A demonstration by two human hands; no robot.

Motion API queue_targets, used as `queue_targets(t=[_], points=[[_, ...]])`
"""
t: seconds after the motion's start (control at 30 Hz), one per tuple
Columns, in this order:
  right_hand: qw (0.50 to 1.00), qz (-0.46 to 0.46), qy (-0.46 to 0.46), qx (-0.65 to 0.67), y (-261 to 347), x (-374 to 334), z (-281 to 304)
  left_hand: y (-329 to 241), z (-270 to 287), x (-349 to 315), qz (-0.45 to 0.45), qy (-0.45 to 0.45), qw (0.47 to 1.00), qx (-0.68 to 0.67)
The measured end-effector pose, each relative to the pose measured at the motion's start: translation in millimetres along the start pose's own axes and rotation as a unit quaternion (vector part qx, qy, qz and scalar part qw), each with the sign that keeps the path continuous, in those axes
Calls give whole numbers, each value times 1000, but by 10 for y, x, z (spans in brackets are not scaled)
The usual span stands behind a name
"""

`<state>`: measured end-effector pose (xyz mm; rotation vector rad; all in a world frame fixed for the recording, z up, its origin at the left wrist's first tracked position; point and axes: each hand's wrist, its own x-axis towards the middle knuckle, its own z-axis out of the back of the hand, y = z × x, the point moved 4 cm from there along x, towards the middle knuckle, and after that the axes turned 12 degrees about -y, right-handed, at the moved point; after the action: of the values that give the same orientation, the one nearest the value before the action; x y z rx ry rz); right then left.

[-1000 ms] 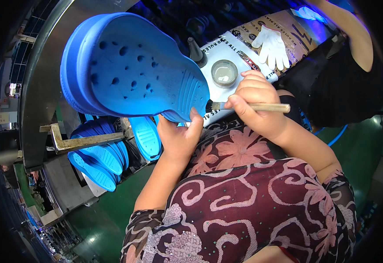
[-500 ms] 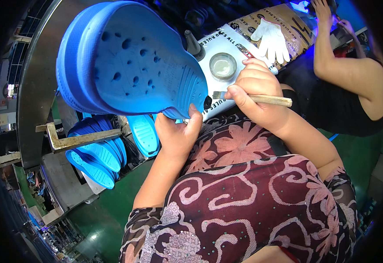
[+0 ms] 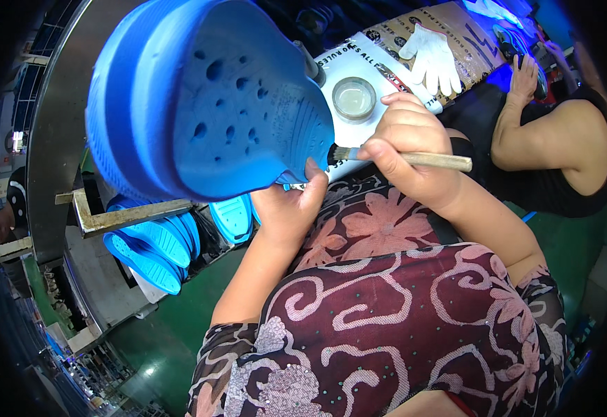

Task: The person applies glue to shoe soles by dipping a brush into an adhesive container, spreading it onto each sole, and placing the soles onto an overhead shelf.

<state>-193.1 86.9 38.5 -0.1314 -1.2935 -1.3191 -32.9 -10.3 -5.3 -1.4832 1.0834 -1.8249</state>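
My left hand (image 3: pixel 291 208) grips a large blue clog (image 3: pixel 248 125) by its narrow end, thumb pressed over the rim. Holes dot the clog's wide end, which rises toward the upper left. A flat brush with a wooden handle (image 3: pixel 446 162) is pinched in my right hand (image 3: pixel 414 149). Its dark bristles meet the clog's narrow end, at a black patch by the rim. Beyond my right hand, a round glass dish (image 3: pixel 354 99) with pale liquid stands on a white printed sheet (image 3: pixel 335 62).
A white glove (image 3: pixel 434 61) lies on brown printed wrapping (image 3: pixel 467 42). At the right sits another person (image 3: pixel 550 139), hands at a dark shoe. Several blue clogs (image 3: pixel 154 254) rest below a worn bracket (image 3: pixel 126 217). A metal edge (image 3: pixel 53 132) curves along the left.
The clog has tipped and its wide end looks larger. The brush bristles have moved from just beside the clog onto its narrow end. The other person's arm has dropped lower.
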Motion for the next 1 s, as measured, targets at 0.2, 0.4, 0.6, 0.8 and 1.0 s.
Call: queue_targets(t=[0.2,0.4,0.6,0.8,1.0], points=[[1000,23,-7,5,83,-46,-83,5,26,-10,-83,24,996,15],[1000,-6,3,20,52,-37,-42,-41,58,-33,-127,74,987,70],[1000,18,-10,9,55,13,-116,-102,28,54,-139,67,975,157],[999,15,2,-29,67,52,16,142,38,26,-88,20,996,21],[992,-52,-111,8,-77,65,401,-261,132,397,77,24,996,25]])
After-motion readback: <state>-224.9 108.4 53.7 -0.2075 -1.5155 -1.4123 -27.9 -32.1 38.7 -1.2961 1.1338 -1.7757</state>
